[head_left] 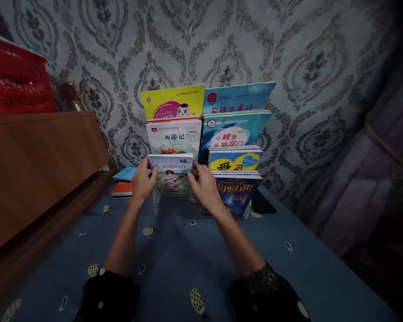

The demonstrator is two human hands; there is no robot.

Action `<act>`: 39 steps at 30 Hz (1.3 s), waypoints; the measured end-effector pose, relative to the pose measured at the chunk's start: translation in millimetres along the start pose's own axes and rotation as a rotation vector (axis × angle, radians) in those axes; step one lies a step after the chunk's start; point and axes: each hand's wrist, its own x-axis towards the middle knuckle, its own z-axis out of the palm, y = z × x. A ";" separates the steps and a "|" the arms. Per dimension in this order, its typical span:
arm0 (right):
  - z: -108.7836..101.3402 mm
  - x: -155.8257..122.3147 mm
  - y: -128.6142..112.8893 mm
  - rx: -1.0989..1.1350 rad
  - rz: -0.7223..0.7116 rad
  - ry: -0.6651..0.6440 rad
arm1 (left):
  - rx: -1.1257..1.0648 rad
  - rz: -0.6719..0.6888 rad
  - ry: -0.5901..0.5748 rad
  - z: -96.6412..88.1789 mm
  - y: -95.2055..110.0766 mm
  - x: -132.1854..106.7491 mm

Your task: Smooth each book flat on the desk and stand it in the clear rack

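Note:
A small book (171, 175) with a child on a green and pale blue cover stands upright between my hands. My left hand (143, 182) grips its left edge, the thumb lying on the front. At the right edge my right hand (205, 187) holds it the same way. Directly behind are a white book (174, 136) and a taller yellow book (173, 100). Under the small book shows part of a transparent stand (156, 203). Close to my right hand, a dark blue book (237, 192) stands in front of several blue and yellow ones.
More books (122, 188) lie flat to the left, beside a wooden cabinet (43, 165) with a red basket (18, 76) on top. A dark flat object (263, 203) lies right of the stand. Patterned wallpaper rises behind; a tied curtain (366, 170) hangs at right.

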 end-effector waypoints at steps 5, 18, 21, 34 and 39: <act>-10.3 1.8 -6.4 0.038 -0.021 -0.017 | -0.168 -0.032 -0.111 -20.5 9.0 4.7; -31.8 2.4 -14.9 0.055 -0.040 -0.080 | -0.385 -0.023 -0.335 -50.8 -3.8 11.4; -37.2 1.5 -16.0 0.068 -0.034 -0.085 | -0.430 -0.144 -0.272 -51.1 -31.1 13.8; -85.7 -2.4 -52.1 0.187 -0.032 0.092 | 0.520 -0.444 -0.419 43.3 -142.2 -18.3; -100.5 -4.3 -57.6 0.168 -0.025 0.164 | 0.598 -0.374 -0.553 64.2 -156.9 -2.2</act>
